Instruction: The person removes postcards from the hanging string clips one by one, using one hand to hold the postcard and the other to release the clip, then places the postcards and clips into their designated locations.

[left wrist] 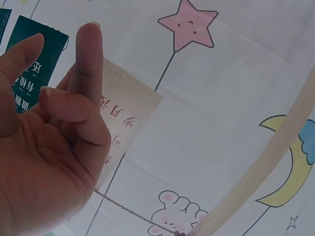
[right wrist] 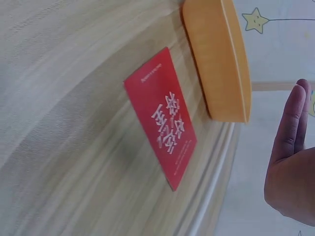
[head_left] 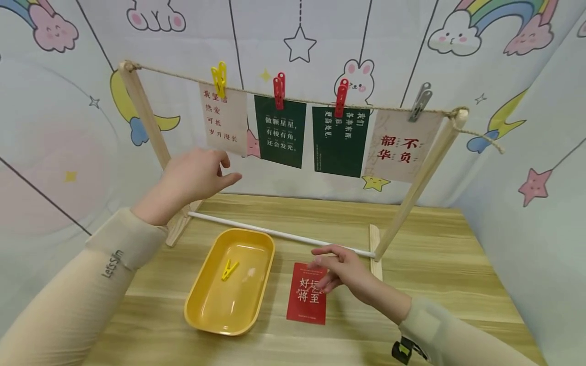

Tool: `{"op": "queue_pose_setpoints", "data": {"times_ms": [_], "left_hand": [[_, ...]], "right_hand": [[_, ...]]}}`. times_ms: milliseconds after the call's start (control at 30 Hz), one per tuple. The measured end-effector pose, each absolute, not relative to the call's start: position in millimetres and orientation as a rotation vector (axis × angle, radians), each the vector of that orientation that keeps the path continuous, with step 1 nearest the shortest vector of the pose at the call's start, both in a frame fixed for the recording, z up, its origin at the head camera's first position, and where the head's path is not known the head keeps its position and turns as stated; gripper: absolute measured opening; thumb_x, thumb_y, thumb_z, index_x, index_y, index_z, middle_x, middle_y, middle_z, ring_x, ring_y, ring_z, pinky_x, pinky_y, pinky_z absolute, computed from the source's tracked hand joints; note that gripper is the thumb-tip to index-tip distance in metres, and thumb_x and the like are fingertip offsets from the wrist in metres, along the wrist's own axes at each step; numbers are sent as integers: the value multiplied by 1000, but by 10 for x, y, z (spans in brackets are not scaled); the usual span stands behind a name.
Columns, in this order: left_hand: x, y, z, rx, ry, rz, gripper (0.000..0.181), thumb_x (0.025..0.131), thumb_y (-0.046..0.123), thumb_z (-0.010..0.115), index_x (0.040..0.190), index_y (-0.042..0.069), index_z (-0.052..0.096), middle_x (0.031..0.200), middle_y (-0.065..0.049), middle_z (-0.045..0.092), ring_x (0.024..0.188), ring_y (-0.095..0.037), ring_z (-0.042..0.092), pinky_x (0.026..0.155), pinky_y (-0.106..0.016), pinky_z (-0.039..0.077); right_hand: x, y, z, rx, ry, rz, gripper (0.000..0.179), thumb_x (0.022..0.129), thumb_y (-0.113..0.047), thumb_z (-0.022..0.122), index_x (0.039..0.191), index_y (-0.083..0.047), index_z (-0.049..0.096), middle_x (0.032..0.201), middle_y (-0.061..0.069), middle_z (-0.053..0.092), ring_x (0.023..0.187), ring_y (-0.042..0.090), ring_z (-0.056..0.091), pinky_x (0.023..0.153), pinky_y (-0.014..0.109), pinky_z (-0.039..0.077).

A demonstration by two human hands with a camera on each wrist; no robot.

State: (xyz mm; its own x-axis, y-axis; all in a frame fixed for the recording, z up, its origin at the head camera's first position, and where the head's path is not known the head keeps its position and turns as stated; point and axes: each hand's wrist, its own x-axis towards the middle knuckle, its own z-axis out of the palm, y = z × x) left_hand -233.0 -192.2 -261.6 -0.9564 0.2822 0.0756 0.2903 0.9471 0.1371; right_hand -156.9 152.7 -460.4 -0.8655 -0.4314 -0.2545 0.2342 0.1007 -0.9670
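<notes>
My left hand (head_left: 194, 173) hovers in front of the rack's left side, just below the cream card (head_left: 224, 119), fingers loosely bent and holding nothing. In the left wrist view its thumb and index finger (left wrist: 90, 64) stand apart. Over the red card (head_left: 306, 300) on the table hangs my right hand (head_left: 343, 269), relaxed and holding nothing; the right wrist view has the whole card lying flat. On the rope, a yellow clothespin (head_left: 220, 80) holds the cream card, red clothespins (head_left: 278, 91) hold two green cards (head_left: 280, 131), and a grey clothespin (head_left: 420, 101) holds a pale card (head_left: 400, 147).
A yellow tray (head_left: 194, 310) with one yellow clothespin (head_left: 229, 270) inside stands left of the red card. The wooden rack has a left post (head_left: 146, 112), a right post (head_left: 421, 183) and a white bottom rod (head_left: 284, 235). A patterned cloth (head_left: 389, 30) hangs behind.
</notes>
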Motion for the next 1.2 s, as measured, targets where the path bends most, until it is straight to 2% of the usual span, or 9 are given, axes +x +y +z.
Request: {"op": "queue_pose_setpoints", "data": {"times_ms": [233, 400, 533, 633, 767, 867, 1067, 1200], "left_hand": [[-2347, -1881, -2417, -460, -3024, -241, 40, 101, 43, 71, 116, 5, 72, 97, -14, 76, 81, -30, 69, 65, -47, 55], [-2364, -1896, -2274, -470, -2984, -242, 39, 102, 41, 70, 118, 5, 72, 102, -15, 76, 79, -29, 68, 63, -45, 55], [-2370, -1917, -2148, -475, -2935, -241, 39, 103, 40, 68, 120, 5, 71, 107, -17, 76, 83, -31, 69, 66, -49, 56], [-2384, -1932, -2073, -481, -2906, -247, 40, 104, 40, 67, 123, 4, 70, 111, -18, 76, 90, -34, 70, 71, -52, 56], [-2406, -1937, -2002, -488, -2846, -252, 39, 105, 36, 66, 126, 4, 68, 115, -19, 76, 93, -36, 70, 74, -53, 55], [-2414, -1928, -1969, -479, -2777, -281, 35, 105, 32, 65, 127, 5, 69, 115, -17, 76, 91, -35, 69, 71, -50, 53], [-2431, -1953, -1936, -452, -2591, -344, 23, 106, 26, 62, 118, 9, 73, 111, -12, 78, 83, -32, 68, 62, -41, 45], [-2460, -2008, -1905, -436, -2490, -379, 23, 106, 25, 62, 117, 9, 75, 110, -12, 79, 85, -32, 72, 59, -38, 42]], "right_hand": [[-1642, 1482, -4480, -200, 1916, -1808, 48, 108, -30, 66, 145, -1, 56, 126, 15, 76, 76, 19, 78, 70, 33, 65], [-1708, 1430, -4400, -219, 1949, -1803, 48, 108, -32, 66, 147, -6, 58, 128, 13, 76, 80, 25, 80, 71, 34, 65], [-1758, 1369, -4316, -247, 1981, -1804, 47, 108, -33, 65, 147, -8, 59, 130, 13, 75, 83, 28, 79, 72, 34, 65], [-1800, 1304, -4244, -279, 1980, -1824, 46, 109, -31, 64, 147, -6, 58, 133, 17, 73, 83, 28, 80, 72, 34, 65], [-1856, 1209, -4130, -314, 1969, -1845, 46, 109, -31, 64, 149, -8, 58, 133, 15, 73, 82, 25, 80, 74, 35, 65], [-1896, 1139, -4038, -342, 1954, -1863, 47, 109, -30, 64, 150, -8, 57, 133, 14, 74, 82, 23, 80, 75, 35, 65], [-1991, 986, -3901, -404, 1923, -1896, 46, 109, -27, 64, 150, -7, 56, 139, 17, 70, 82, 22, 79, 76, 37, 65], [-2043, 865, -3829, -432, 1925, -1887, 46, 109, -27, 65, 151, -9, 56, 137, 13, 72, 83, 23, 80, 77, 37, 65]]}}
